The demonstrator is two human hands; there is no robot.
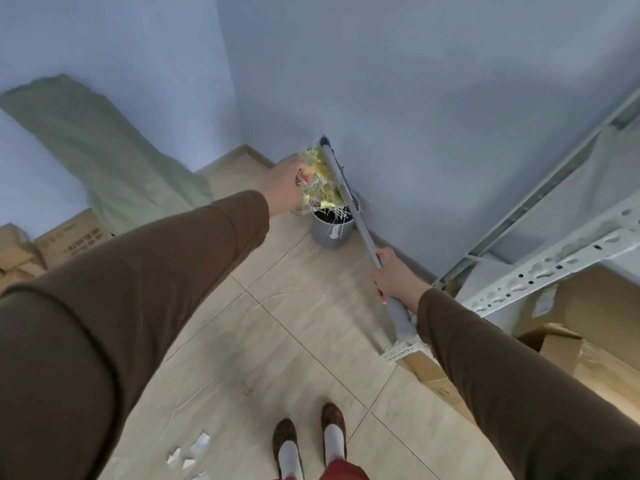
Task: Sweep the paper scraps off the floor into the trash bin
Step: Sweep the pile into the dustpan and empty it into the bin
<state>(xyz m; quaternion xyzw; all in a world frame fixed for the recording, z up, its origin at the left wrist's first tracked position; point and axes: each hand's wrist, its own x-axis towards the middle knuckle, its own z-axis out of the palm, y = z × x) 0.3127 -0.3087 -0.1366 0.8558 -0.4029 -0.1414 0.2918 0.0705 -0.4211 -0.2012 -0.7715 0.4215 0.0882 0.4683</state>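
Note:
A small grey trash bin point(331, 231) stands on the floor against the blue wall. Just above its mouth hangs a clump of yellow and white paper scraps point(320, 181), with thin white strips trailing into the bin. My left hand point(285, 188) is at that clump and grips a thin metal handle point(300, 177); what the handle belongs to is hidden behind the hand. My right hand point(393, 271) grips the grey broom handle point(360, 223), which slants up to the dark broom head point(325, 142) raised against the wall. More white paper scraps point(194, 452) lie on the floor near my feet.
A green cloth point(100, 150) hangs at the left over cardboard boxes point(69, 240). A pale metal shelf frame point(540, 268) and opened cardboard boxes point(588, 351) fill the right side. Thin paper strips point(273, 297) lie on the tiled floor. My feet point(308, 441) stand at the bottom.

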